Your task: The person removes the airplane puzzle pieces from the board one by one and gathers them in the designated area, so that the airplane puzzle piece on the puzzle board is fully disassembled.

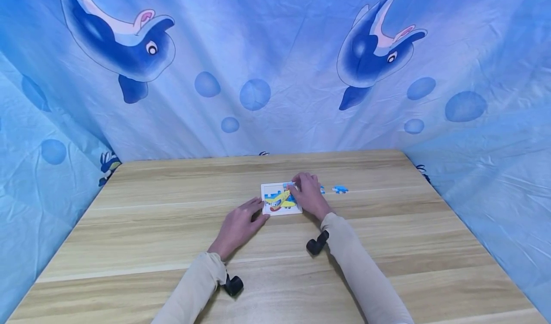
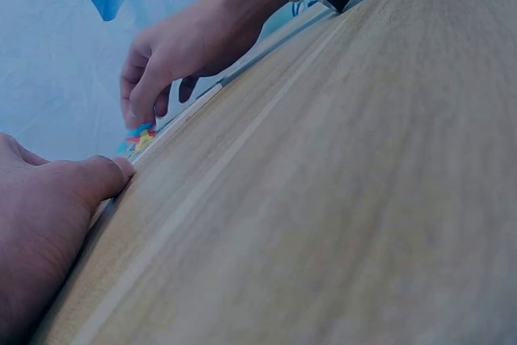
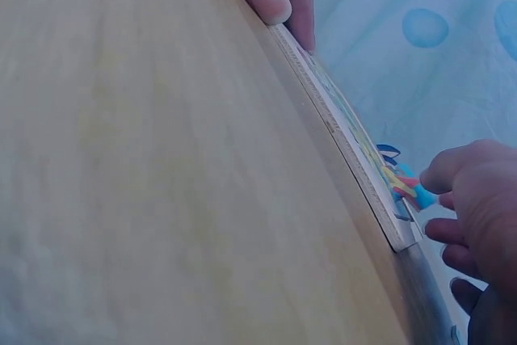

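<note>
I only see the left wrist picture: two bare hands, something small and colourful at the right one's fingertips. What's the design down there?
Observer: In the head view, a yellow cartoon airplane, inside a white rectangular puzzle frame.
Visitor: Is anything loose nearby?
Observer: Yes, a blue jigsaw piece lies on the pale wooden table, right of the frame.
Visitor: And what's printed on the blue cloth?
Observer: Two large blue-and-white cartoon sea creatures.

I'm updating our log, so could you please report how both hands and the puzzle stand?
Left hand holds puzzle by near left corner. Right hand pinches piece at puzzle's far right. Puzzle unfilled at far left; loose pieces lie right.
</note>
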Motion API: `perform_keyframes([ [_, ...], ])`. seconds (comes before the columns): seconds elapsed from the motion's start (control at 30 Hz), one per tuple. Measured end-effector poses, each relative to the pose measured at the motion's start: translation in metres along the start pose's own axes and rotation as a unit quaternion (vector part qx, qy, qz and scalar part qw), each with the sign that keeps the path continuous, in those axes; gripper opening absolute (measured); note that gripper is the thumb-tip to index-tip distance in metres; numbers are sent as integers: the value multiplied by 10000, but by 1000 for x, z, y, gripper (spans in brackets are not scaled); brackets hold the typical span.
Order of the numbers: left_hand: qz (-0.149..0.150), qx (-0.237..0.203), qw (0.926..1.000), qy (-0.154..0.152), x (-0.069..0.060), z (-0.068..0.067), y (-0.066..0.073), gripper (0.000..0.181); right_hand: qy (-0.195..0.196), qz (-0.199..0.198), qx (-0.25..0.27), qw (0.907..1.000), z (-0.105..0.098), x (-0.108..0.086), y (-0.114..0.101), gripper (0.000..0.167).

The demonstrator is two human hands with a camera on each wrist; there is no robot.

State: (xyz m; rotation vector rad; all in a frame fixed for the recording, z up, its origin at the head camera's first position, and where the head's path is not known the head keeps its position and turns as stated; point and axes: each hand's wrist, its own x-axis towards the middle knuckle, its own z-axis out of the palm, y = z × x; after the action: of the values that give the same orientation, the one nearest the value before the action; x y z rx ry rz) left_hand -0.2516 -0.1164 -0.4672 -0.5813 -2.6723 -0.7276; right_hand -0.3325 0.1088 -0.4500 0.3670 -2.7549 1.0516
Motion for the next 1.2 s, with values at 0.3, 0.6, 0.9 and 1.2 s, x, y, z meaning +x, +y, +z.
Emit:
perform_keyframes([
  [0.3, -39, -39, 10000, 2, 0, 0, 0, 42, 158, 133, 825, 9964, 2, -1, 0, 22],
  [0.6, 4, 56, 10000, -3, 0, 0, 0, 43, 261, -5, 1071, 9939, 4, -3, 1, 23],
  [0.9, -52, 37, 10000, 3, 0, 1, 0, 43, 369, -208, 1365, 9897, -2, -6, 8, 19],
  [1.2, -35, 100, 9999, -8, -1, 1, 0, 44, 490, -232, 1444, 9880, -16, -10, 24, 15],
])
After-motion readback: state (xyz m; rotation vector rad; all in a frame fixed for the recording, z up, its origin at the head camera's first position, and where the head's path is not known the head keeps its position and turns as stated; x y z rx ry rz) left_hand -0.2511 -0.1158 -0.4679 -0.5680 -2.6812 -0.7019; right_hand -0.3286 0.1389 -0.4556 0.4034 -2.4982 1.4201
